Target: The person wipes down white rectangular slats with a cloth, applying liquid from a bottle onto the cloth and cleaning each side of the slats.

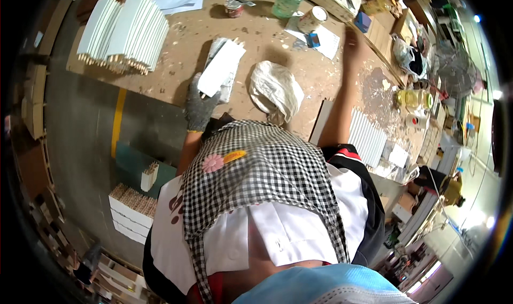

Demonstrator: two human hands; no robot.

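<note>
My left hand, in a grey knit glove, grips the near end of a white slat with wooden dowel pins sticking out of its ends. The slat lies over a grey, crumpled-looking piece on the workbench. Bare and smeared by motion, my right hand is stretched far forward to the right, near a white paper and a small blue box. Its fingers cannot be made out. Between my arms lies a crumpled white cloth.
Stacked white slats with dowel ends stand at the far left; more white slats lie by my right elbow. A green bottle, a white cup and a small red tub stand at the back. Jars sit farther right.
</note>
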